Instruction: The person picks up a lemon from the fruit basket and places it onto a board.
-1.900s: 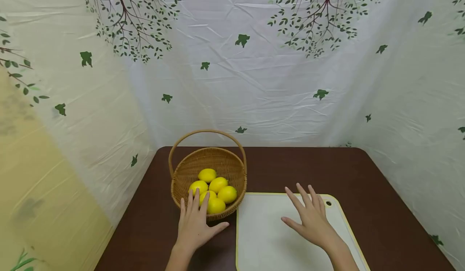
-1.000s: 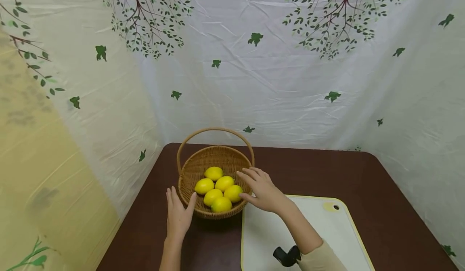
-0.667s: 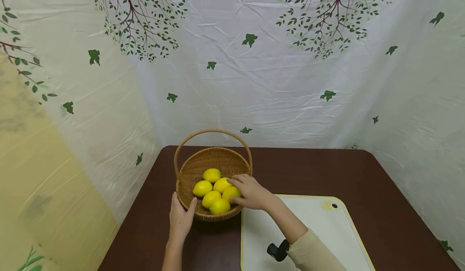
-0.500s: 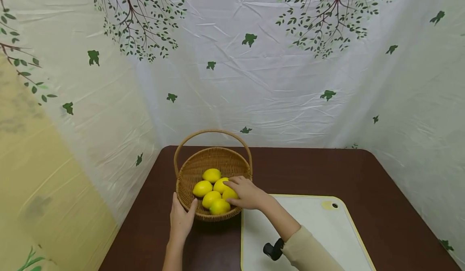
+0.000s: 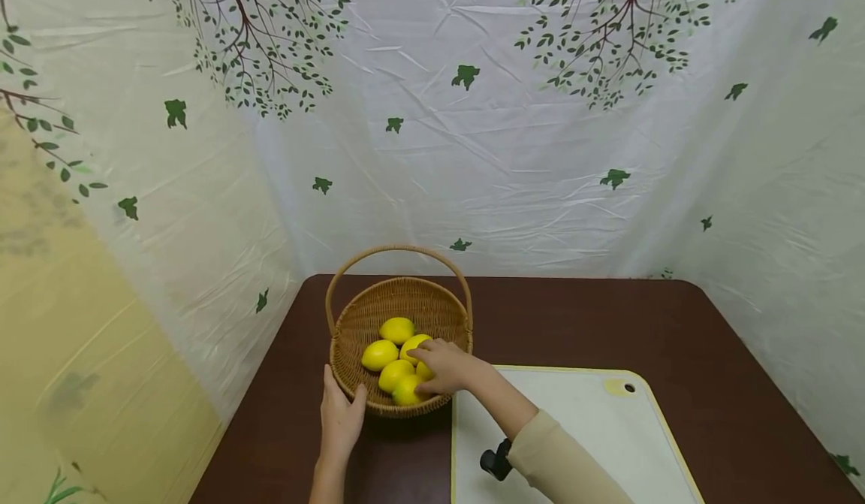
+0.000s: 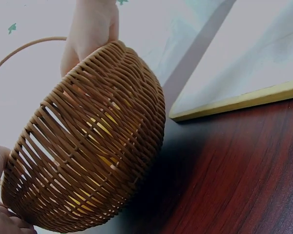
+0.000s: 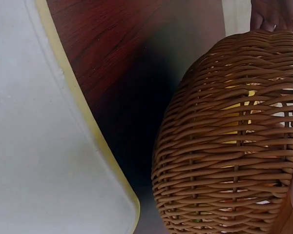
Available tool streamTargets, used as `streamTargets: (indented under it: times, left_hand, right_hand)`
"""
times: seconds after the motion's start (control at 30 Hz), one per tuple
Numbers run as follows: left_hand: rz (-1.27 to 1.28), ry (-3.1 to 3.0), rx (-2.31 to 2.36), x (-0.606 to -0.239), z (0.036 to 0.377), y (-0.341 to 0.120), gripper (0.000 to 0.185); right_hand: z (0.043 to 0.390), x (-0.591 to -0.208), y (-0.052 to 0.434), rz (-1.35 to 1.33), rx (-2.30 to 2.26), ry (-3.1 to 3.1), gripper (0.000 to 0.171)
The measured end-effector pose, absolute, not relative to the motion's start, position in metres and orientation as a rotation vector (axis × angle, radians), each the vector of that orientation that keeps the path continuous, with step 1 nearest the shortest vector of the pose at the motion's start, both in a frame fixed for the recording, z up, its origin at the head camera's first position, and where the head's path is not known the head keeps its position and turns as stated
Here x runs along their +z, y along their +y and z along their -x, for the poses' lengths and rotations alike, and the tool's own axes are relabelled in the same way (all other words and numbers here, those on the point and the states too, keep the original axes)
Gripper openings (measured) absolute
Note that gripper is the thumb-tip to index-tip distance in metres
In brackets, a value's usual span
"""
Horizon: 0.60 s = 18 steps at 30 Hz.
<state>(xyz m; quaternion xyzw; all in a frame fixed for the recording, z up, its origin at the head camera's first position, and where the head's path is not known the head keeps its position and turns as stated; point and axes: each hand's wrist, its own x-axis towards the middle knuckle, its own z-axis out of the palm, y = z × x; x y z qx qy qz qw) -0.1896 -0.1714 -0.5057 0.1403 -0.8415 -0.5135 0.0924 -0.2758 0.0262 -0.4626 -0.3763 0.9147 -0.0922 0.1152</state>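
Over the near-right side of the wicker basket [image 5: 399, 331], you are reaching in with your right hand [image 5: 442, 367], its fingers curling down around one lemon [image 5: 424, 369] among the five lying there; whether the grip is fully closed I cannot tell. Your left hand [image 5: 341, 417] is bracing the basket's near wall with straight, relaxed fingers. You are picking a lemon, by my judgement. Next you are needing a firm hold and a clean lift past the handle [image 5: 399, 251] toward the cutting board [image 5: 581, 429] just beside it.

A leaf-printed white sheet [image 5: 513, 151] hangs behind the dark brown table [image 5: 574, 316].
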Motion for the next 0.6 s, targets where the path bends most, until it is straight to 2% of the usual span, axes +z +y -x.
streamTargets:
  times: [0.33, 0.6]
  left_hand:
    - [-0.435, -2.478, -1.551, -0.506, 0.192, -0.170, 0.079]
    - [-0.457, -2.501, -1.521, -0.505, 0.191, -0.169, 0.080]
  right_hand:
    - [0.280, -0.461, 0.017, 1.116, -0.180, 2.635, 0.069]
    - [0.280, -0.470, 0.009, 1.212, -0.149, 2.598, 0.063]
